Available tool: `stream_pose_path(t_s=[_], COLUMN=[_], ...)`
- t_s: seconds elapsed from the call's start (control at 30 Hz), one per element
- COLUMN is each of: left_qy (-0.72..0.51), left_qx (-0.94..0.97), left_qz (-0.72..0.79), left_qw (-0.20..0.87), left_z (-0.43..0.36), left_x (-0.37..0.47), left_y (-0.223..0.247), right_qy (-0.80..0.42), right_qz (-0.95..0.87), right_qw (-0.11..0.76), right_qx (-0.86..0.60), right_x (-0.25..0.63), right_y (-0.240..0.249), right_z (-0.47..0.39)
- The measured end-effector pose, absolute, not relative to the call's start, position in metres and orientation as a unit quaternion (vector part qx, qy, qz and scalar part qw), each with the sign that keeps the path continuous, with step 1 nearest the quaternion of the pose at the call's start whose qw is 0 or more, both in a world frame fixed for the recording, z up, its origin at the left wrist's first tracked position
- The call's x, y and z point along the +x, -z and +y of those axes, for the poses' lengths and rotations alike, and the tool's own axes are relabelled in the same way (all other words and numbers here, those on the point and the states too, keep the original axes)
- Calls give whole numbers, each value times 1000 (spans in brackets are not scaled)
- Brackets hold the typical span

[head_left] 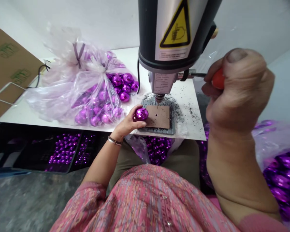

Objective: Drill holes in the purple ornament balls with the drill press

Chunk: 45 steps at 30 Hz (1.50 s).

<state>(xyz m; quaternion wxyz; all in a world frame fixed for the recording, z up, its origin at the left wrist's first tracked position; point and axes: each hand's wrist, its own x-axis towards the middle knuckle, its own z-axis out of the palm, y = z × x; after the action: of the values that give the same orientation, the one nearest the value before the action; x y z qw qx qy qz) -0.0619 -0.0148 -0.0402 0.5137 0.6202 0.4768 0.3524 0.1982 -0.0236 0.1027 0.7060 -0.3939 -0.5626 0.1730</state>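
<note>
My left hand (132,120) is closed around a shiny purple faceted ball (141,113), at the left edge of a brown board (163,116) with a small dark hole in it. The board lies on the grey base (172,126) of a drill press (168,61). Its chuck (159,97) is just above and behind the board, apart from the ball. On the right, my right hand (239,83) is wrapped around the red knob (218,79) of the press's lever, raised high beside the machine head.
Clear plastic bags (99,100) of purple balls and several loose ones cover the table's left side. Dark shavings surround the base. A cardboard box (12,67) stands far left. Below are a black crate (65,151) of purple balls and another bag (282,174) at right.
</note>
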Motion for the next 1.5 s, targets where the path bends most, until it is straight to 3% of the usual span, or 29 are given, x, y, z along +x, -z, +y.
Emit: stream_pose_path(t_s=[0.1, 0.2, 0.7, 1.13, 1.5], left_qy=[-386, -399, -320, -256, -251], left_qx=[506, 462, 645, 670, 740], left_qz=[442, 451, 545, 589, 514], left_qw=[632, 651, 430, 372, 355], left_z=[-21, -21, 8, 10, 23], left_x=[-56, -51, -30, -12, 1], left_y=[42, 39, 30, 19, 32], right_qy=[-194, -199, -171, -186, -180], right_qz=[-571, -571, -591, -591, -587], right_qw=[700, 701, 688, 654, 655], right_qx=[-383, -377, -385, -434, -439], right_x=[196, 194, 192, 191, 191], right_y=[-107, -109, -114, -119, -117], right_z=[-24, -24, -31, -39, -39])
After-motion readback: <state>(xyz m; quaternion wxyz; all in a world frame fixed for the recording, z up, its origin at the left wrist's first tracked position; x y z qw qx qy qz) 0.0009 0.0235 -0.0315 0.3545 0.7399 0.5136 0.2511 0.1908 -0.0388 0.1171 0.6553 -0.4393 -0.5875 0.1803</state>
